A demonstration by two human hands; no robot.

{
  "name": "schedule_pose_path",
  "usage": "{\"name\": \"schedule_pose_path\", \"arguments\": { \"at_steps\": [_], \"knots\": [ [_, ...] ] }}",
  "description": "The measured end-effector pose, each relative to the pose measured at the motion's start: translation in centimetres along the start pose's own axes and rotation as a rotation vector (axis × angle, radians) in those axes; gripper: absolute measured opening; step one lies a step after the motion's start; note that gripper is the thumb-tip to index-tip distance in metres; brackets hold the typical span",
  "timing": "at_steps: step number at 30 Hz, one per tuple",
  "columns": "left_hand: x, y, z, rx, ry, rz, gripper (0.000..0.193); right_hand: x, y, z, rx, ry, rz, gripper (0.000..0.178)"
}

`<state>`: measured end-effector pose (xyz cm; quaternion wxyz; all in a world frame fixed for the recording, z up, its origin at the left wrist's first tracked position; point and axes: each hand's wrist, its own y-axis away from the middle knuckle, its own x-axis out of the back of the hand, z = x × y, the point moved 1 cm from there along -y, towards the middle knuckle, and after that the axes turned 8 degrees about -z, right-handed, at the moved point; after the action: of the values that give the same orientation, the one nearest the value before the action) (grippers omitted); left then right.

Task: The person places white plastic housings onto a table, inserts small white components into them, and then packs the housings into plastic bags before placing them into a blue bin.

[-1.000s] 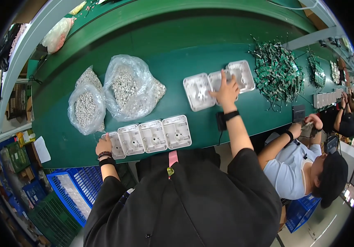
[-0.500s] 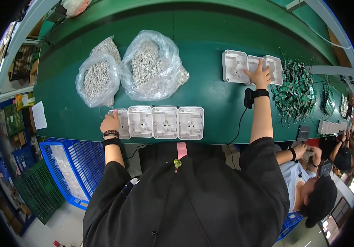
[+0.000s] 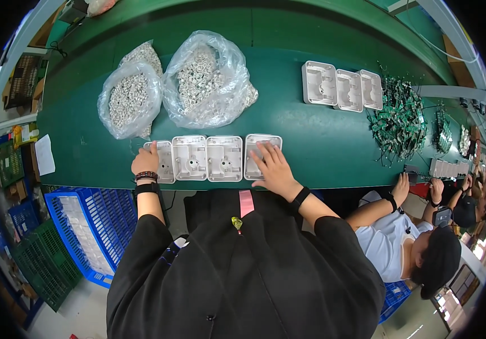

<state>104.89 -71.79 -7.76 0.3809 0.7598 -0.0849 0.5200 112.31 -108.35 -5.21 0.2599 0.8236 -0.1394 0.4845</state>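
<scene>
Four shallow white plastic housings stand in a row, open side up, near the front edge of the table. My left hand [image 3: 145,161] is at the left end, its fingers bent over the rim of the leftmost housing [image 3: 165,164]. My right hand [image 3: 277,173] lies over the rightmost housing [image 3: 255,161], fingers spread across its inside and thumb at its near edge. A narrow gap parts this housing from the middle two, a left one [image 3: 190,174] and a right one [image 3: 224,174], which sit side by side untouched.
Two clear bags of small white parts, a smaller bag [image 3: 129,101] and a larger bag [image 3: 204,85], stand behind the row. Three more housings [image 3: 348,90] lie far right, beside a heap of green circuit boards with wires [image 3: 401,118]. A co-worker [image 3: 387,237] sits at right; a blue crate [image 3: 93,231] stands at left.
My right hand has come from the far-right housings to the rightmost one in the near row. That housing now stands slightly apart from its neighbour. My left hand stays at the leftmost housing.
</scene>
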Motion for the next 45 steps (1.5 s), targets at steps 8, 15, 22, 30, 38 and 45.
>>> {"name": "schedule_pose_path", "arguments": {
  "at_steps": [8, 15, 22, 30, 38, 45],
  "knots": [
    [0.8, 1.1, -1.1, 0.021, 0.030, 0.039, 0.064, 3.9, -4.2, 5.3, -0.129, 0.160, 0.125, 0.095],
    [-0.1, 0.9, -2.4, 0.033, 0.107, 0.053, 0.057, 9.0, -11.2, 10.5, -0.218, 0.258, 0.029, 0.098],
    [0.6, 2.0, -3.1, -0.011, 0.195, 0.044, 0.050, 9.4, -9.7, 7.2, -0.225, 0.315, 0.279, 0.079],
    [0.0, 5.2, 3.0, -0.283, 0.235, -0.123, 0.047, -0.6, 2.1, 1.9, -0.347, -0.573, 0.230, 0.053],
    [-2.8, 9.7, 20.2, -0.647, 0.520, -0.570, 0.049, -0.4, 11.2, 15.7, -0.901, -0.595, 0.656, 0.048],
    [-2.0, 15.8, 32.0, -0.956, 0.818, -0.635, 0.049, -0.3, 17.3, 26.7, -0.901, -0.432, 1.025, 0.037]
  ]
}}
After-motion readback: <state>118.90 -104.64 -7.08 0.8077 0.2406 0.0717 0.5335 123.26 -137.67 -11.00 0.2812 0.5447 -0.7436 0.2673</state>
